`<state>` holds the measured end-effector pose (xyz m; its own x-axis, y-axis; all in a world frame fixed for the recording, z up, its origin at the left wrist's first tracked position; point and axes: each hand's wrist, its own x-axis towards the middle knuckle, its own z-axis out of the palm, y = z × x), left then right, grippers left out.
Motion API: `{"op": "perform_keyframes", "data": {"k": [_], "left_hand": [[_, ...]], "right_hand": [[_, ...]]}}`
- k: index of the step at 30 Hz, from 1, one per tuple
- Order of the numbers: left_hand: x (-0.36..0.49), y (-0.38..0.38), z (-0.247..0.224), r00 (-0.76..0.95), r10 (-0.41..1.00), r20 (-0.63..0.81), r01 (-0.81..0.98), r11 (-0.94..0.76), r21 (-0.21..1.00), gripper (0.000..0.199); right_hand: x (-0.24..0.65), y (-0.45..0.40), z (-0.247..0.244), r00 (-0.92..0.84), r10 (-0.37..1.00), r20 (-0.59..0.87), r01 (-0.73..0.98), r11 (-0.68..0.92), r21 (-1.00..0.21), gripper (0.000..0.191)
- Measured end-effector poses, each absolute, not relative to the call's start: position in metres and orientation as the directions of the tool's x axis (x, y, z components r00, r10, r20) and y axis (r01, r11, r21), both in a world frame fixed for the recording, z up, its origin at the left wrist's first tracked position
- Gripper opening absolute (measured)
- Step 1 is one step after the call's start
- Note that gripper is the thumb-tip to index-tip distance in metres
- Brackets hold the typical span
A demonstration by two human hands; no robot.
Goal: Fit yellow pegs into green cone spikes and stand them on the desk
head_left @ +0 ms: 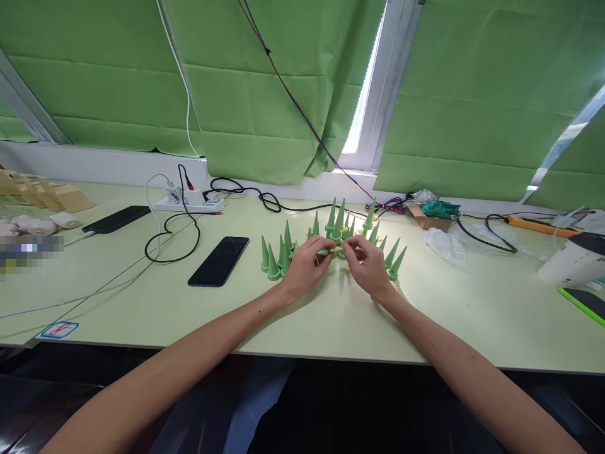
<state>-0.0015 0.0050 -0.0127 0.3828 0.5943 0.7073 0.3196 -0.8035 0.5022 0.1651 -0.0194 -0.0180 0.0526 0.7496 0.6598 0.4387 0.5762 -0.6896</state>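
Single head-worn view, forward and downward over the table (472,315).

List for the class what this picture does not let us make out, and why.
Head view:
Small green piece: shape mostly hidden by left hand.
Slim yellow piece: right end hidden by right hand.
Black, green-rimmed rectangular slab: cut off by right edge.
Pixelated bluish-grey patch: blurred, left edge.

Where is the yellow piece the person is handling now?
In the head view, the yellow piece is just right of centre, between the left hand and right hand, with green cones behind it.
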Motion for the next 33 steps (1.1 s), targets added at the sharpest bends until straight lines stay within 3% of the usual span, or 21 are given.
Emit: {"op": "perform_keyframes", "data": {"k": [33], "left_hand": [[-0.0012,0.0047,-0.0117,0.373,0.621,0.689,0.33,-0.783,0.527,0.008]], "right_hand": [[0.1645,-0.0188,-0.0178,-0.045,0.789,0.613,0.374,0.582,-0.722,0.018]]}}
